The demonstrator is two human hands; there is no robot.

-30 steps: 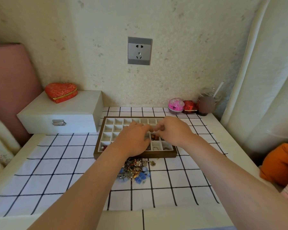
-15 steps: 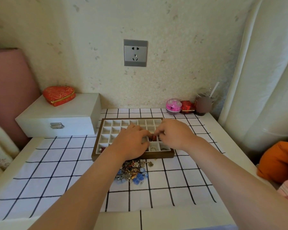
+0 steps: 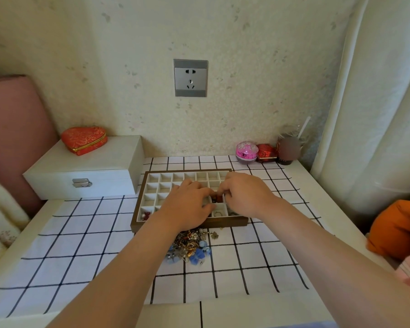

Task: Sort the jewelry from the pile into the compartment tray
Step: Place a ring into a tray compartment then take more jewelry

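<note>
Jewelry pile lies at centre frame, just below the compartment tray, with its upper left edge hidden under the left arm. From here I see the left hand and right hand covering the tray's middle cells. Both hands' fingers curl in around a small red piece, but I cannot tell whether either pinches it.

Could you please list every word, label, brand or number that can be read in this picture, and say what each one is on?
No text here can be read.
On the pink round tin: pale marks, too small to read.
On the small red box: gold pattern, no legible letters.
On the dark cup: blurred, unreadable.
On the wall socket: no lettering visible.
</note>
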